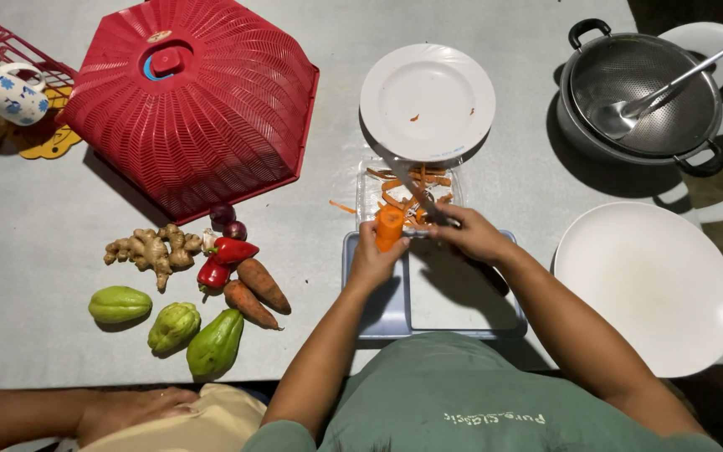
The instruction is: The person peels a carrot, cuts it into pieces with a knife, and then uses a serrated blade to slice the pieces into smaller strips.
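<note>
My left hand [371,259] holds a peeled orange carrot [389,226] upright over the far edge of a pale blue cutting board [462,301]. My right hand [472,235] grips a knife [422,197] whose blade points away from me, its edge against the carrot's side. Beyond the board a clear tray [371,186] holds orange carrot peelings [416,180]. A white plate [427,100] with a small orange scrap sits just past the tray.
Left of the board lie two unpeeled carrots [254,293], red peppers [221,259], ginger [152,249], small purple onions [228,222] and three green chayotes [176,326]. A red mesh food cover [190,100], a colander pot with spoon [642,96], a large white bowl [646,285] and another person's hand [127,410] are around.
</note>
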